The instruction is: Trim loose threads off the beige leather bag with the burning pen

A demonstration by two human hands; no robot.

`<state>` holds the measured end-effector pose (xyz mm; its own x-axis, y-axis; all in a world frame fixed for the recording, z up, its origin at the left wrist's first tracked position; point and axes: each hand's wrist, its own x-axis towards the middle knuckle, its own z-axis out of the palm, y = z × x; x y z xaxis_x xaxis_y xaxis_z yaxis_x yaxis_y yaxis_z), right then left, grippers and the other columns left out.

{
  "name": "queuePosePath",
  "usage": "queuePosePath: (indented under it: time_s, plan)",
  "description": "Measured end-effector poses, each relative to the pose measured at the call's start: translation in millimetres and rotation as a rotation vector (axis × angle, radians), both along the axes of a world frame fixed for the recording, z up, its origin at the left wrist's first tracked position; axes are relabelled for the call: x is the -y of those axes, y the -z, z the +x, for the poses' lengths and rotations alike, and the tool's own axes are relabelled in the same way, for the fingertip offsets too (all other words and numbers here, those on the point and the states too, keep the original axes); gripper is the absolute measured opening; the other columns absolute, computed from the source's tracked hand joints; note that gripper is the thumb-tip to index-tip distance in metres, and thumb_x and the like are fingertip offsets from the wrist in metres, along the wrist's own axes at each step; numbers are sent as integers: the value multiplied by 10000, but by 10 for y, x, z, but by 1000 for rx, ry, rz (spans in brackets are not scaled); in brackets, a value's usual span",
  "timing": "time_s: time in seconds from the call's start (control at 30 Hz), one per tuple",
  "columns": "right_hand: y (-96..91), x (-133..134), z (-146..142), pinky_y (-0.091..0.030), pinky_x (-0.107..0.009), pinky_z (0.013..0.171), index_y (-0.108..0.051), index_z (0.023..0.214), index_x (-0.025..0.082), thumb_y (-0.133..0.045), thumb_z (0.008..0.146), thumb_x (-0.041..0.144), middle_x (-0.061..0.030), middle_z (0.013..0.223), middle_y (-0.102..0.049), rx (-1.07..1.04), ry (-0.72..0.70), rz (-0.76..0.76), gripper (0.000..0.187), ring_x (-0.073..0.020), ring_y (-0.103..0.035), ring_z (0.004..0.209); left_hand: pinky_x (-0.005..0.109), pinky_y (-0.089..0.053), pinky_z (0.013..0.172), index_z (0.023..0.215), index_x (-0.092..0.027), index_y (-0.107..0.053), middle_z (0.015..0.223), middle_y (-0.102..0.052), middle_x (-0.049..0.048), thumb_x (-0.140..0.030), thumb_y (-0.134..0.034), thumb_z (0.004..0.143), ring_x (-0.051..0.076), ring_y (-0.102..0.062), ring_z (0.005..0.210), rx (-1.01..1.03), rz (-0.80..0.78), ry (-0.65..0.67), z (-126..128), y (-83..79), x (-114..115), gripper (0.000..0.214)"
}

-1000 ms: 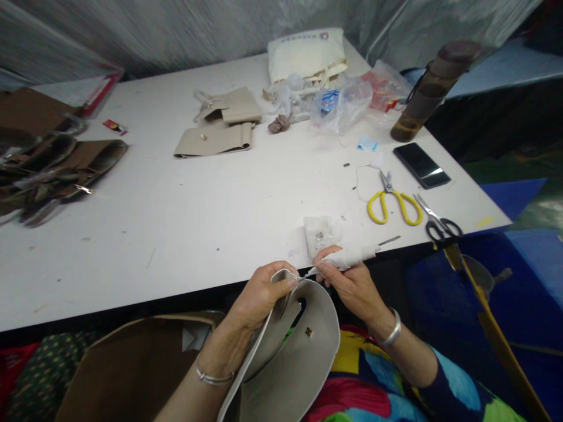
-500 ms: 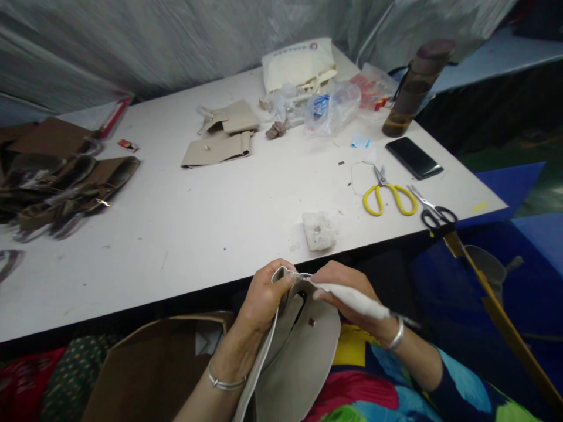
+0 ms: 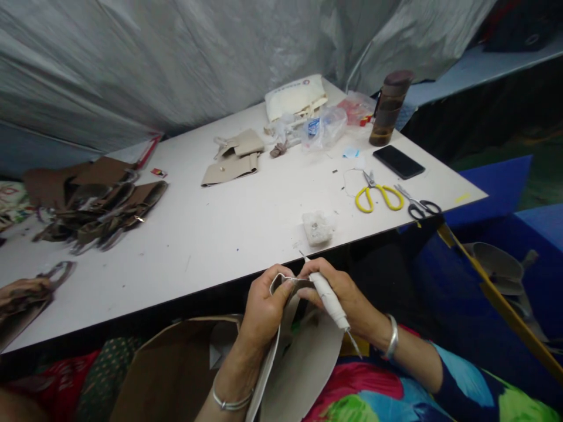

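My left hand (image 3: 267,302) pinches the top edge of a beige bag (image 3: 303,357), which hangs over my lap between my arms. In my right hand (image 3: 347,293) is an awl (image 3: 328,300) with a thick white wrapped handle and a thin metal point at each end. One point juts up past my fingers towards the table edge. My right thumb and fingertips are also close against the bag's edge, beside the left fingers; whether they grip it I cannot tell. Just beyond my hands, a small whitish block (image 3: 317,228) sits near the table's front edge.
Yellow-handled scissors (image 3: 379,196), black-handled scissors (image 3: 420,206), a phone (image 3: 399,162) and a bottle (image 3: 389,111) are on the right. Beige bag pieces (image 3: 237,161) lie further back; brown bags (image 3: 109,202) are piled left. A co-worker's hand (image 3: 21,290) holds a brown piece. A cardboard box (image 3: 171,375) stands below.
The awl has turned in my right hand, its upper point now showing above the fingers. The view has shifted left, and a co-worker's hand has come into sight at the left edge.
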<state>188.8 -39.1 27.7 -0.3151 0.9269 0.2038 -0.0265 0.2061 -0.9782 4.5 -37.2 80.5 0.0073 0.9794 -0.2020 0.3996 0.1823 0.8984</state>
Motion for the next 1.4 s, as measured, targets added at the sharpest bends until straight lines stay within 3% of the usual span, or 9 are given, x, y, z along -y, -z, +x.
queuePosePath:
  time_s: [0.17,0.33,0.67,1.03,1.23,1.4]
  plan:
    - [-86,110,-116,-409,-221,644,-586,1055,233,-689,990,322,42,834,-599,-13,4,6,151,-110,-532,703,298,-457,791,843,-208,-701,826,-698,16,-314,-678,885,199,-618,801,-170,162,-46,9,-31,168,115]
    - [-50,146,-118,-384,-225,620,-567,1030,227,-760,937,403,62,767,-544,-38,-8,-78,277,-110,-482,660,301,-470,817,895,-216,-716,877,-728,12,-281,-686,891,200,-653,841,-219,203,-55,15,-2,265,72]
    - [24,57,-133,-402,-226,645,-584,1029,228,-763,929,455,36,850,-613,-51,-5,-80,306,-123,-533,703,311,-492,887,1001,-207,-708,1009,-759,23,-161,-619,873,204,-681,950,-149,112,97,-1,-6,216,162]
    - [21,18,-124,-415,-248,758,-582,1071,226,-618,1027,220,8,954,-642,114,-12,209,57,-141,-596,819,323,-497,944,1001,-188,-729,1018,-761,41,-222,-741,816,226,-675,1004,-24,36,122,-44,-13,74,188]
    - [82,40,-142,-430,-248,749,-596,1045,230,-632,1002,198,3,934,-656,136,15,196,65,-152,-610,817,328,-484,982,1067,-212,-736,1084,-764,35,-192,-733,825,223,-674,1032,-89,15,231,-121,6,58,243]
    - [56,53,-123,-430,-236,719,-596,1026,227,-614,998,195,4,928,-668,120,0,148,46,-142,-610,790,340,-502,967,1019,-216,-759,1045,-783,36,-229,-742,829,237,-695,1008,-144,31,172,-107,70,107,191]
